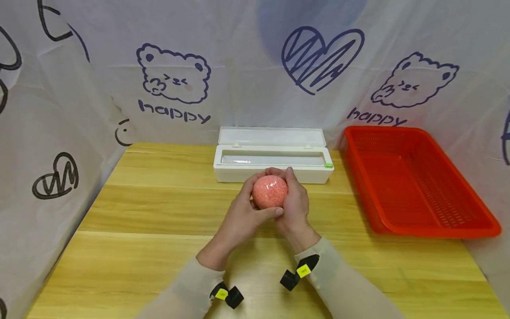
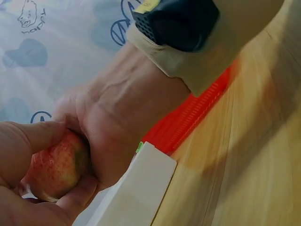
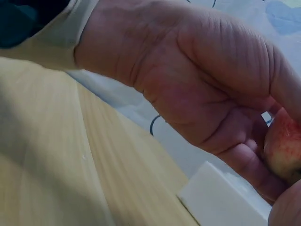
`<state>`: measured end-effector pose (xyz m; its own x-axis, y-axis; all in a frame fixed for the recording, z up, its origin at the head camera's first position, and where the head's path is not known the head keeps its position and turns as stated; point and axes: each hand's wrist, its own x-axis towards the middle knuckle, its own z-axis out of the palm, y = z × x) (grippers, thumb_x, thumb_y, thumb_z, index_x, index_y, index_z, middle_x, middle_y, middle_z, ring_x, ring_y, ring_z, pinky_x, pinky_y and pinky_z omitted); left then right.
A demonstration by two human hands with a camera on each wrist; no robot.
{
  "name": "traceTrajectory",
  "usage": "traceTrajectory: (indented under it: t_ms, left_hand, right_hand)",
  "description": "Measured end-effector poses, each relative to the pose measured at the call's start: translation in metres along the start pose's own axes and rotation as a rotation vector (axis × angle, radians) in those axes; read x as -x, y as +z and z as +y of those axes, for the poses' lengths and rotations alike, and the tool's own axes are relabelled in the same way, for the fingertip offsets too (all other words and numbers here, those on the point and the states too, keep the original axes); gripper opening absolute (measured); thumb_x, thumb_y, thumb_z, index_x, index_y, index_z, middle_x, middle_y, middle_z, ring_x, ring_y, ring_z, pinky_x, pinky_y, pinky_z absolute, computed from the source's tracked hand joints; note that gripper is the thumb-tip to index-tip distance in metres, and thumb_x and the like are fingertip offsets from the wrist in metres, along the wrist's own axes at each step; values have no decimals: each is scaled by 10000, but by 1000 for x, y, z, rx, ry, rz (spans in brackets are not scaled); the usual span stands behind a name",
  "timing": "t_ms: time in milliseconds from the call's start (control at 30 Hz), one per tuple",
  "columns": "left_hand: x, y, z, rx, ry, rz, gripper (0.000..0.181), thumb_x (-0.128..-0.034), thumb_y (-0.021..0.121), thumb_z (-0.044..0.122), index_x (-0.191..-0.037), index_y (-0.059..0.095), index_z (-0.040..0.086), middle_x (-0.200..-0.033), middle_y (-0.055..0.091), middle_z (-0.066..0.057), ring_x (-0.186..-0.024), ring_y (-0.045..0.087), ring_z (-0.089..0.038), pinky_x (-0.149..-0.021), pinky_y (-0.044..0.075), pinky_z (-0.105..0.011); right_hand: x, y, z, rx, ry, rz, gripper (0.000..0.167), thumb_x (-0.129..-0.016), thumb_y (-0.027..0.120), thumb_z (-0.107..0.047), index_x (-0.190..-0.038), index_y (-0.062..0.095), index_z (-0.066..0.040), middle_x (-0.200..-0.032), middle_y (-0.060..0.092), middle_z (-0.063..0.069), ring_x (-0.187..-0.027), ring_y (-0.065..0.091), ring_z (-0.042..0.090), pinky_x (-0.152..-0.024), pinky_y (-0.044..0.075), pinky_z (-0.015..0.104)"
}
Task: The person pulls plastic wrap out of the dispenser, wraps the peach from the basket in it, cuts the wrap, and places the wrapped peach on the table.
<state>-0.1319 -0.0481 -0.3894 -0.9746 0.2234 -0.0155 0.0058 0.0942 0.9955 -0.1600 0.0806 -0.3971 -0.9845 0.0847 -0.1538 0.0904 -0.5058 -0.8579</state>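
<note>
A round red apple, mottled pink with a yellowish patch in the left wrist view, is held above the table between both hands. Its surface shines as if covered by clear film. My left hand curls round its left and near side, thumb across the front. My right hand cups the right side, fingers reaching behind. In the right wrist view only part of the apple shows. Just beyond the hands stands a long white cling film box, its lid raised and a pale roll inside.
A red plastic basket with perforated sides stands at the right of the wooden table. A small green piece sits on the box's right end. Printed white cloth hangs behind and at the sides.
</note>
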Motion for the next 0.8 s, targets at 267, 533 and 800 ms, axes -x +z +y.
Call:
traceTrajectory:
  t_ms: [267,533,800]
  left_hand:
    - [-4,1,-7,-275,168,36,989,-850,875,40,-1648,297,133,-1628,402,-156,-1438,494,-330,-1145,482,-498]
    - [-4,3,5,82,-62,35,505,-1141,419,410,-1571,412,146,-1538,493,-95,-1324,524,-245,-1086,476,-393]
    - [-8,22,2,280,-67,369,286,-1119,407,234,-1176,599,29,-1181,627,-104,-1057,574,-182,-853,514,-256]
  right_hand:
    - [2,-5,-6,85,87,-120,583,-1117,427,-475,-1440,558,-8,-1465,555,75,-1305,547,195,-1025,545,286]
    - [4,2,4,100,-25,46,322,-1052,539,-219,-1167,723,19,-1127,705,25,-1090,627,187,-946,573,295]
    - [13,14,23,115,-110,146,275,-1037,538,-180,-994,760,-23,-1004,715,45,-974,650,194,-833,607,279]
